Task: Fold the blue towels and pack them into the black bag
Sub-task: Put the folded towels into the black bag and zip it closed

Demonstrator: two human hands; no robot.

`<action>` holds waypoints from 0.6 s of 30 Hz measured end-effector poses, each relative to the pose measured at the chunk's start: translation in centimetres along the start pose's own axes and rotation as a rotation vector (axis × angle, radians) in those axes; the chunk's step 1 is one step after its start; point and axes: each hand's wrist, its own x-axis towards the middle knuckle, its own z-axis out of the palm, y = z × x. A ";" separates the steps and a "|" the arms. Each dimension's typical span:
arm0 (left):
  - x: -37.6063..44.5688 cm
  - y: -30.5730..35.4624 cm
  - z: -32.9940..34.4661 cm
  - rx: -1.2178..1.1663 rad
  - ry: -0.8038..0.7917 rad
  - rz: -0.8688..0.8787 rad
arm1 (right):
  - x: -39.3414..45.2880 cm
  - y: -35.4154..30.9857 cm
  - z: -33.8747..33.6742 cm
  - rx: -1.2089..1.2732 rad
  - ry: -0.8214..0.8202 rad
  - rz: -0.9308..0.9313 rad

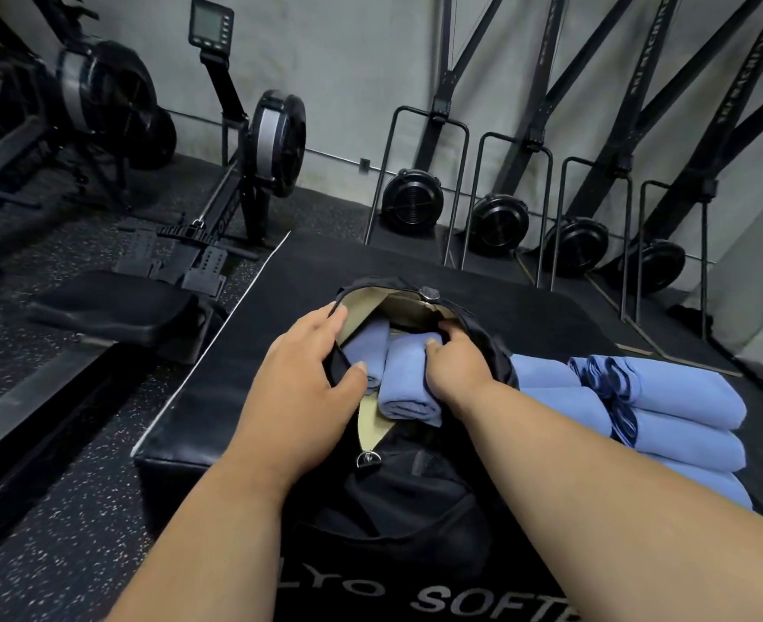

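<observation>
A black bag [397, 496] with a tan lining lies unzipped on a black padded box. My left hand [307, 374] grips the left edge of the bag's opening and holds it apart. My right hand [453, 365] grips a rolled blue towel [408, 381] that sits partly inside the opening. Another rolled blue towel [368, 352] lies deeper in the bag to its left. A pile of folded blue towels [666, 410] with dark trim rests on the box to the right of the bag.
The black padded box [236, 388] stands on speckled rubber flooring. Rowing machines [245, 181] fill the left side. A row of ski machines [496, 208] lines the grey wall behind the box.
</observation>
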 end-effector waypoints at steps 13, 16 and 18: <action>-1.2 1.6 0.4 0.279 0.095 0.054 | -7.8 2.8 -1.7 -0.778 -0.069 -0.425; -1.8 3.5 1.6 0.228 0.220 0.218 | -8.1 4.2 -3.3 -0.908 0.011 -0.443; -2.2 4.8 3.2 0.138 0.119 0.222 | -8.1 5.5 -4.1 -0.920 0.042 -0.487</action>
